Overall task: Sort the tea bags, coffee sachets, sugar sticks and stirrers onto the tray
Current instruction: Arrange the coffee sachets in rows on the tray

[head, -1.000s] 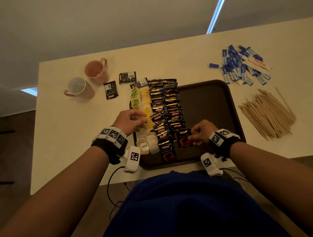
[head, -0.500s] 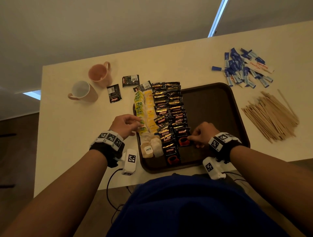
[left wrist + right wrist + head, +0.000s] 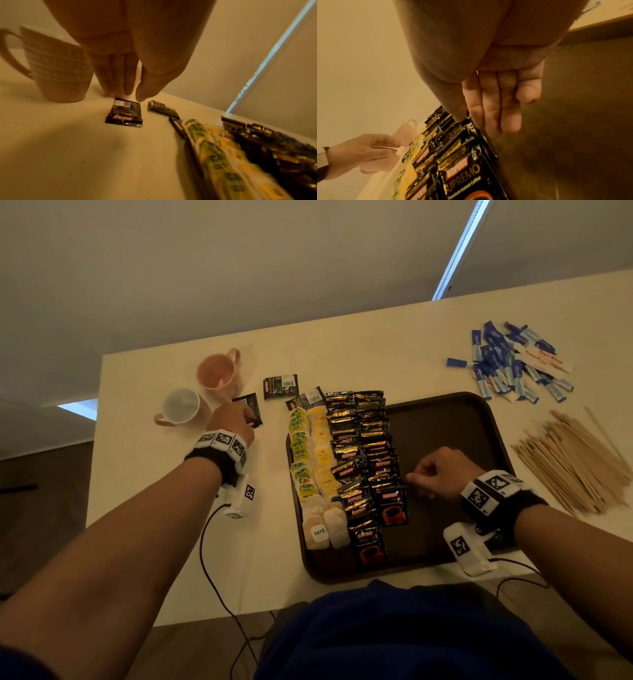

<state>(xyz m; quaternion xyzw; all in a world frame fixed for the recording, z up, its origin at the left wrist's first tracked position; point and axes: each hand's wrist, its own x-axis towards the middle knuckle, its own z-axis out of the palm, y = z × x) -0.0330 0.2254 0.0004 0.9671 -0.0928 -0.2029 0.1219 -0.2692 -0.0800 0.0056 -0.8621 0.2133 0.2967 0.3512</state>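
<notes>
**Reaching for a loose coffee sachet beside the tray**

Left hand (image 3: 120, 56): stretched out over the table (image 3: 164, 542), fingers straight and close together, thumb set slightly apart. Fingertips (image 3: 127, 89) sit at the far edge of a black Kopiko sachet (image 3: 124, 113) lying flat on the tabletop; whether they touch it cannot be told. Nothing is pinched between thumb and fingers.

Items around that hand: a patterned mug (image 3: 56, 70) just to its left, a pink mug (image 3: 217, 371) beyond it, a second loose sachet (image 3: 280, 386) to the right, and a third sachet (image 3: 306, 398) at the tray's far left corner.

Right hand (image 3: 442, 474): lying on the brown tray (image 3: 445, 419), fingers loosely curled with the little finger (image 3: 529, 93) tucked in, holding nothing. Thumb tip and forefinger reach the right edge of the rows of coffee sachets (image 3: 363, 460); contact with the packets looks likely from the wrist view but is not certain.

Items left of that hand, on the tray: two overlapping rows of black sachets, then a yellow row and a green row of tea bags (image 3: 308, 453), with pale round tea bags (image 3: 323, 530) at the near end.

Items right of that hand, off the tray: blue and white sugar sticks (image 3: 510, 364) in a heap, wooden stirrers (image 3: 575, 463) in a loose pile nearer the table edge.
</notes>
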